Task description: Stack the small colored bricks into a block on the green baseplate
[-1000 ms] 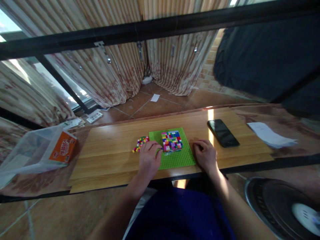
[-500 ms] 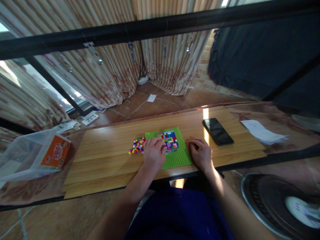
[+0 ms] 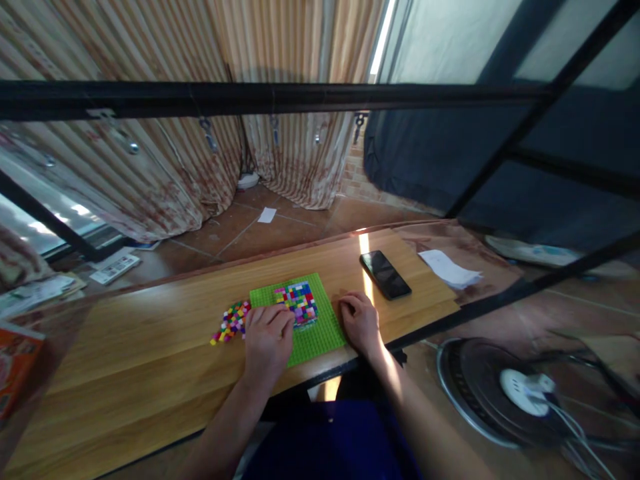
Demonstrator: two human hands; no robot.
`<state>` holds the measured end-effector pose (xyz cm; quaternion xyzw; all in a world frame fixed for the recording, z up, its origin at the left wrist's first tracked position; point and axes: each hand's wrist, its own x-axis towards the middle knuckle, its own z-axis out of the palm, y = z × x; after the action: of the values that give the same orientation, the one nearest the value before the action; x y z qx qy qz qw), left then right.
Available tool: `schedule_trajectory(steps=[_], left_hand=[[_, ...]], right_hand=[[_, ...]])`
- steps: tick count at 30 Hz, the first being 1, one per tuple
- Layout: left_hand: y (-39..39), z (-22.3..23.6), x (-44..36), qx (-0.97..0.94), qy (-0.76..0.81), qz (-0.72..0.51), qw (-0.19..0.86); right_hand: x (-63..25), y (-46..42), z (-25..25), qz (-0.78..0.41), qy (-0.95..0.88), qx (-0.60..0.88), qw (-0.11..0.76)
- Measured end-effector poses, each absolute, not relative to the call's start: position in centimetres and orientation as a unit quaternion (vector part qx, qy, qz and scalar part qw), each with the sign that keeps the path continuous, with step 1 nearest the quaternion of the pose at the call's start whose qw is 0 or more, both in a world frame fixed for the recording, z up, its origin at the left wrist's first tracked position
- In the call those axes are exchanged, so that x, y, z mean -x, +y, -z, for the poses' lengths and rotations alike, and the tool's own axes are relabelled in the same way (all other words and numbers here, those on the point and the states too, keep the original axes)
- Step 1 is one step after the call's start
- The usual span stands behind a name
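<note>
A green studded baseplate (image 3: 326, 337) lies on the wooden tabletop. Small multicoloured bricks (image 3: 303, 301) stand packed together on its middle part. My left hand (image 3: 269, 337) is over the plate's left side, its fingers bent and pressed together at the edge of the packed bricks. Whatever its fingertips hold, if anything, is hidden. To the left of that hand is a loose pile of tiny coloured bricks (image 3: 233, 322). My right hand (image 3: 361, 323) rests on the table beside the plate's right edge, fingers curled in, with nothing visible in them.
A black phone (image 3: 385, 274) lies beyond my right hand, and white paper (image 3: 449, 268) farther right. An orange-labelled box (image 3: 17, 363) is cut off at the left edge. A dark metal bar (image 3: 300, 98) crosses above. A round brown stand (image 3: 480, 380) holds a power strip (image 3: 523, 392).
The view has turned to the right, so everything sits farther left in the picture. Both hands keep nearly the same place relative to the baseplate.
</note>
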<state>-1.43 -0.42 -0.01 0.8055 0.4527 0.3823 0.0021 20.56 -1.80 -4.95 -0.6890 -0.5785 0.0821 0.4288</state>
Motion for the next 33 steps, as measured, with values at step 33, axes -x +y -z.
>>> schedule_trajectory(steps=[33], left_hand=[[-2.0, 0.2, 2.7, -0.824, 0.419, -0.38, -0.047]], right_hand=[[-20.5, -1.7, 5.5, -0.082, -0.578, 0.684, 0.437]])
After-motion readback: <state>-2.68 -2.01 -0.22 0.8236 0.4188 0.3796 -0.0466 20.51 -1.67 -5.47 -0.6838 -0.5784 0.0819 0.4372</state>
